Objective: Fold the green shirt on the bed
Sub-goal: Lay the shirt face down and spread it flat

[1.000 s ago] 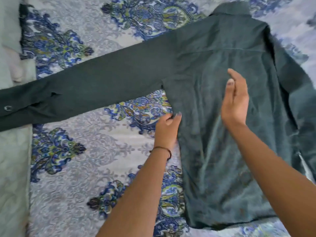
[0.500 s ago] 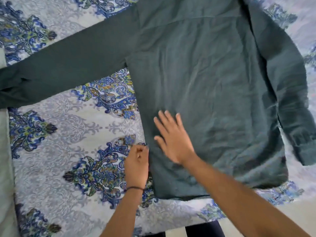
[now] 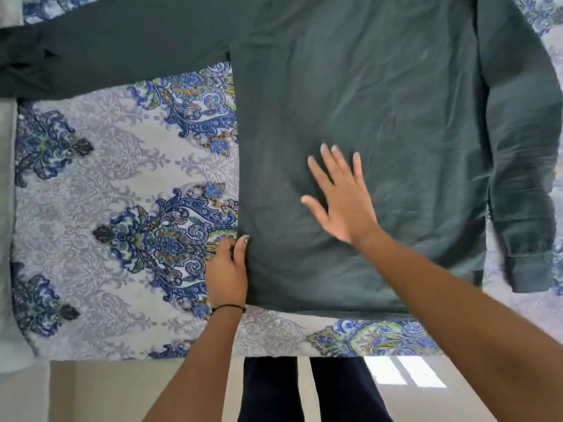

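The dark green shirt (image 3: 380, 117) lies spread flat on the bed, back side up, hem toward me. Its left sleeve (image 3: 122, 47) stretches straight out to the left edge of the view. The right sleeve (image 3: 524, 178) lies folded down along the shirt's right side, cuff near the hem. My left hand (image 3: 228, 272) pinches the shirt's left side edge close to the bottom corner. My right hand (image 3: 344, 196) rests flat on the lower middle of the shirt, fingers spread, holding nothing.
The bed sheet (image 3: 106, 208) is pale grey with blue paisley motifs. A plain light green cloth (image 3: 7, 239) runs along the left edge. The bed's near edge (image 3: 274, 356) is just below the hem; my dark trouser legs (image 3: 271, 391) stand on a pale floor.
The view has tilted down toward the bed's near edge. My left hand slid down the shirt's left side to near the hem. My right hand moved lower on the shirt, palm flat.
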